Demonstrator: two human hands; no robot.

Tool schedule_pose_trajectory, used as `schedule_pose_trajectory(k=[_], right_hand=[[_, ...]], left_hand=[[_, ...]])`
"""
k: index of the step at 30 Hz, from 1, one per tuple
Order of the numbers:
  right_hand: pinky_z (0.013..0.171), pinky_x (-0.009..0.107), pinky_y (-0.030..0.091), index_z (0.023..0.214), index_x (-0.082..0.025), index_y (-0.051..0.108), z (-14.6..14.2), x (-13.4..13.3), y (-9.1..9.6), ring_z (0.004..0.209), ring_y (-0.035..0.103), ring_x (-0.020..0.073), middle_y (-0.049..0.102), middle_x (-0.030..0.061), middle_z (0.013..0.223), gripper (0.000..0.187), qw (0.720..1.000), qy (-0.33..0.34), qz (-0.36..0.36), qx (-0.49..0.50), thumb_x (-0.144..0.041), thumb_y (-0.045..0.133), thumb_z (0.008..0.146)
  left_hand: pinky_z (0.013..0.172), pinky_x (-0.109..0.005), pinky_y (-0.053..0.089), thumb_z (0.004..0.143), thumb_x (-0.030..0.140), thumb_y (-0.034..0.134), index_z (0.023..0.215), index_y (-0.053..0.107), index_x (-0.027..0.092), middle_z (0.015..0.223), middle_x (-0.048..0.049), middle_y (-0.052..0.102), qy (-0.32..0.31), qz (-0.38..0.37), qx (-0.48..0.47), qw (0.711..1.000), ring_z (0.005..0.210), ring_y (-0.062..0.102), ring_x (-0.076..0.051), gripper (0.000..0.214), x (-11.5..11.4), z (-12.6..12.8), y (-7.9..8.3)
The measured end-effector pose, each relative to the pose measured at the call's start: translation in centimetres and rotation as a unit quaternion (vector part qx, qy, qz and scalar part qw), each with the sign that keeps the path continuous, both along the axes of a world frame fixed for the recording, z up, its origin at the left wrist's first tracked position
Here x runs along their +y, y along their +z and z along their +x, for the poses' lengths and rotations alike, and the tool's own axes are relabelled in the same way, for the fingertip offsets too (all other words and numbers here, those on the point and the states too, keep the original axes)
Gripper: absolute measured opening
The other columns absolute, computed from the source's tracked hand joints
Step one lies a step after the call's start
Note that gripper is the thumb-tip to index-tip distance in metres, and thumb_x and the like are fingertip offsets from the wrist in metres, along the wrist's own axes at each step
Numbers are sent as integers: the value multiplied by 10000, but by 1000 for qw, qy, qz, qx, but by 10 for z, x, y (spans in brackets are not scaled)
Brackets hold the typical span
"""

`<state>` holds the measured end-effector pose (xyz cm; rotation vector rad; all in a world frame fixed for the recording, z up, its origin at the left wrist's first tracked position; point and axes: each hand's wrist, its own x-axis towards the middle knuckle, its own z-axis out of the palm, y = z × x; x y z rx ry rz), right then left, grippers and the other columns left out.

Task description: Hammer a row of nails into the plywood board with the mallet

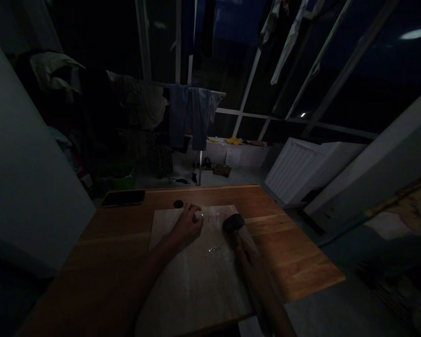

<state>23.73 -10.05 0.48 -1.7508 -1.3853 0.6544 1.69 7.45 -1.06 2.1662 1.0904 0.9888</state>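
My left hand [190, 221] is over the far part of a pale wooden board [196, 281], fingers curved with a gap between them. Just beyond its fingertips a small nail [202, 216] stands upright. To its right, several more nails [217, 216] stand in a row across the board. My right hand [250, 262] is closed around the handle of a mallet [233, 223] with a dark, blocky head. That head is by the right end of the row, above the board's right edge. A few loose nails [214, 248] lie between my hands.
The board lies on a wooden table [294, 252]. A dark phone-like slab [123, 198] lies at the far left, and a round dark hole [178, 204] sits behind the board. Beyond stand a drying rack with clothes [198, 112] and a white ribbed unit [294, 164]. Lighting is dim.
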Motion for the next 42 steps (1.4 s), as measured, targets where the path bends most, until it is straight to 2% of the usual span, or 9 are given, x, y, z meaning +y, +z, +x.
schedule_pose_trajectory(k=[4,7,14,19,22,29,35,40,42], right_hand=[[1043,452,529,1501,-127,555,-4,2,-4,1269,660,330,715,182,1342,693,1000,1,-12,-15,-582,389,1005],[1060,458,515,1502,-120,551,-3,2,-8,1275,654,329,702,184,1363,705,1000,2,-8,-20,-586,387,998],[1046,456,523,1468,-144,597,-1,2,-8,1242,674,333,709,176,1355,704,1000,-6,-8,-20,-622,389,994],[1016,454,543,1463,-157,604,-2,2,-4,1217,689,337,714,173,1347,710,1000,2,6,-13,-640,404,983],[982,473,556,1449,-148,617,-2,2,-4,1132,724,353,762,180,1248,727,1000,-5,-1,-21,-659,406,976],[989,449,545,1479,-106,571,-3,0,-4,1156,712,341,726,196,1315,719,999,1,-22,-27,-604,367,1002],[1039,444,527,1486,-143,577,-2,0,-7,1229,681,337,701,173,1370,735,1000,2,-15,-11,-644,392,981],[1100,467,489,1510,-167,553,1,1,-11,1304,636,332,666,158,1425,735,1000,5,-6,-16,-654,384,986],[1093,469,495,1511,-174,552,1,1,-9,1305,636,333,671,157,1420,733,1000,8,-6,-16,-656,383,986]], left_hand=[[1021,-351,522,900,107,609,1248,640,208,1284,-112,660,-183,160,135,961,1190,633,-225,364,-34,-13,5],[1018,-360,528,950,90,572,1270,626,204,1259,-122,711,-272,257,218,901,1184,658,-231,344,-58,-15,4],[722,-317,558,942,48,561,1180,634,151,861,-92,736,-253,338,304,854,797,705,-215,270,-74,-12,18],[800,-340,551,959,89,582,1005,677,141,1089,-140,739,-273,401,318,815,921,694,-228,117,-82,-16,22],[773,-334,538,949,73,579,968,681,154,989,-114,742,-284,398,329,808,852,683,-212,132,-84,-19,16],[708,-336,517,964,78,555,919,665,159,825,-74,701,-291,435,315,792,751,639,-197,144,-80,-20,13],[748,-312,521,935,76,601,1058,655,159,887,-74,703,-284,390,283,829,820,652,-197,158,-81,-24,15],[733,-262,519,813,26,598,1063,681,171,1004,-72,698,-142,167,132,967,870,655,-176,301,-44,-24,10],[728,-249,513,765,42,594,966,685,168,930,-42,688,-62,49,18,997,807,644,-152,255,-21,-21,7]])
